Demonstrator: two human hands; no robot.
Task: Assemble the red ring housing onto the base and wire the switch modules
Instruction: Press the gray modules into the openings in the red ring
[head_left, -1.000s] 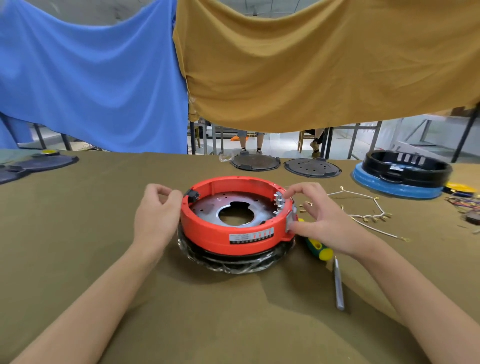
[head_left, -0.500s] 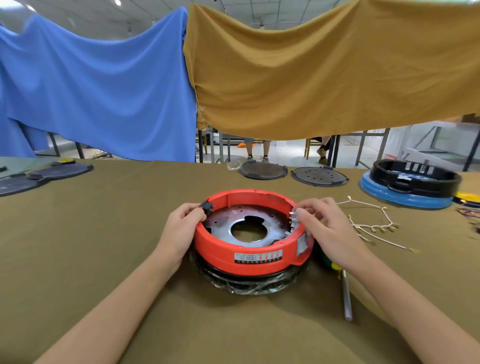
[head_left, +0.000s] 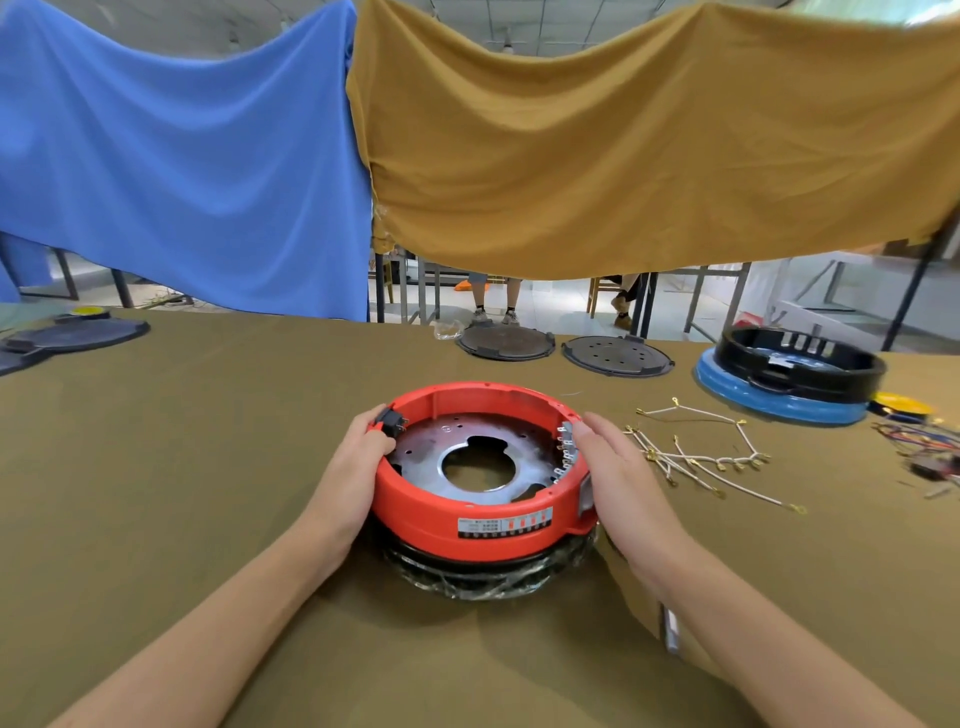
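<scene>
The red ring housing (head_left: 441, 512) sits on a black base (head_left: 488, 574) wrapped in clear film, in the middle of the table. Inside it lies a metal plate (head_left: 431, 462) with a centre hole. A black switch module (head_left: 390, 422) is set in the ring's left wall, and a row of metal terminals (head_left: 565, 452) lines the right wall. My left hand (head_left: 353, 470) grips the ring's left rim with its fingers curled over the edge by the switch. My right hand (head_left: 621, 480) lies flat against the ring's right side, fingers straight.
White wires with brass lugs (head_left: 696, 457) lie right of the ring. A black ring on a blue base (head_left: 789, 376) stands at the far right, coloured wires (head_left: 930, 447) beside it. Two dark round plates (head_left: 561, 348) lie at the back. A screwdriver shaft (head_left: 670, 631) shows beneath my right forearm.
My right hand has let go of its pinch at the terminals and now lies flat against the ring's side. My left hand's fingers curled over the rim by the switch.
</scene>
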